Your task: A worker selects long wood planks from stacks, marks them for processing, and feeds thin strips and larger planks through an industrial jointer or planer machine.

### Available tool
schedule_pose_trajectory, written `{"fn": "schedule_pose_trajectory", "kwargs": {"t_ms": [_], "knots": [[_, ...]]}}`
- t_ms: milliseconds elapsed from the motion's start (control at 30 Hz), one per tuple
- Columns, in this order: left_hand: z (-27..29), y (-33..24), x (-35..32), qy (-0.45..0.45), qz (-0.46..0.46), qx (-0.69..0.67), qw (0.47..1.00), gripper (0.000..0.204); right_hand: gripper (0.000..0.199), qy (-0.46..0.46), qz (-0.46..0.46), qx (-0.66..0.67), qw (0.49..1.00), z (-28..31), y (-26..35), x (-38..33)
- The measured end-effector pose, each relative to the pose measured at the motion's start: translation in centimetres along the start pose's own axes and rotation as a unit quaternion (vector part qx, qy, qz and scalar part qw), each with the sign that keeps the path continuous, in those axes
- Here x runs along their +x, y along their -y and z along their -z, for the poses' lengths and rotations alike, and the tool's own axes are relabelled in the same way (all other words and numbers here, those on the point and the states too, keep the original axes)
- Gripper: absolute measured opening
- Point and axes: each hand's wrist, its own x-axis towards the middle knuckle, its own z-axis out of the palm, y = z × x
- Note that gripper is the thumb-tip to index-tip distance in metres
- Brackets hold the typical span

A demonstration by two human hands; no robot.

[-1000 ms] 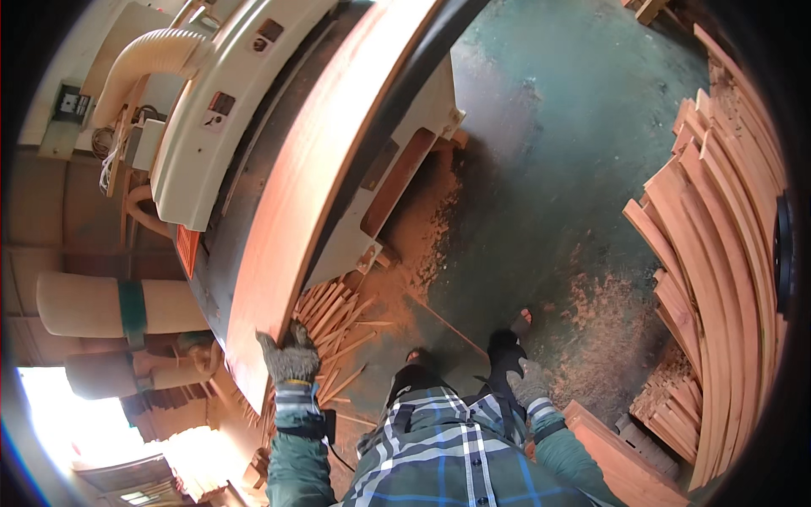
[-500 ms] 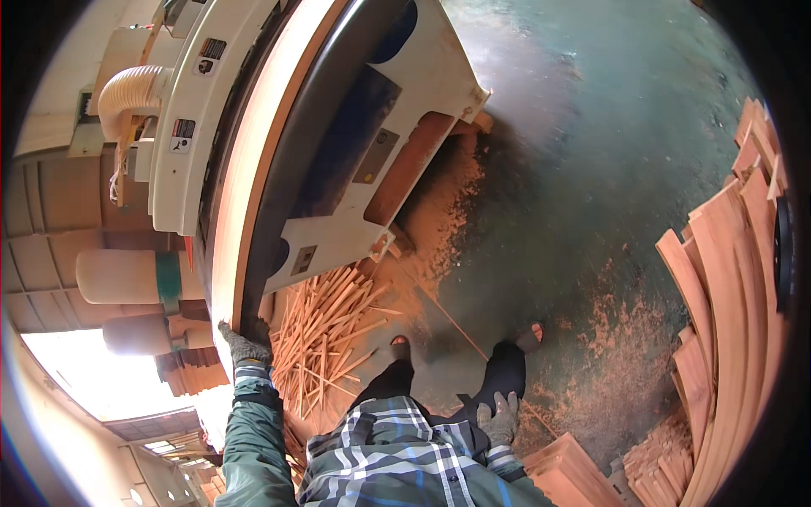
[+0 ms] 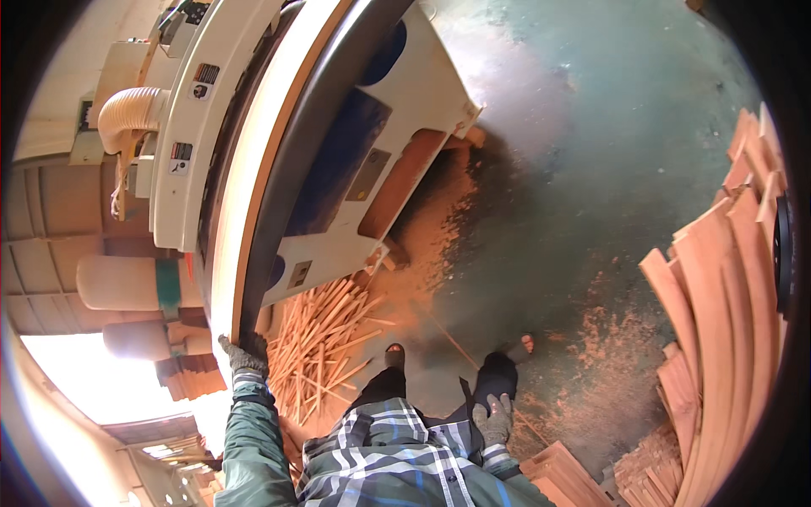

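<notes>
My left hand point(image 3: 245, 355), in a grey knit glove, is closed round the near end of a long wooden board point(image 3: 230, 279). The board lies on edge along the black table edge point(image 3: 279, 194) of a large white woodworking machine point(image 3: 325, 260), and its far end runs out of the picture at the top. My right hand point(image 3: 495, 420), gloved the same way, hangs beside my right thigh. Its fingers are extended and hold nothing.
Thin wood offcuts point(image 3: 325, 346) lie heaped beside the machine, with sawdust point(image 3: 439, 224) on the floor. Stacked long boards point(image 3: 726, 279) stand at the right, with more wood point(image 3: 562, 475) near my right side. A ribbed hose point(image 3: 131, 110) joins the machine's upper housing at left.
The machine and the board's near end sit slightly lower in the picture, and the boards at right have shifted left. My right foot has moved. My left hand keeps its grip.
</notes>
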Motion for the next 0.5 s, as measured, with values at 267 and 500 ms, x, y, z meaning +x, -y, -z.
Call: {"fn": "schedule_pose_trajectory", "kwargs": {"t_ms": [267,500], "knots": [[-2.2,0.1,-5.5,-0.024,0.067,-0.021,0.997,0.062,0.036,0.227,0.049,-0.140,0.962,7.0,3.4,3.5],[-11.3,4.5,-17.4,0.460,-0.098,0.423,0.775,0.028,0.031,0.209,0.108,-0.280,0.931,20.1,13.9,12.0]]}}
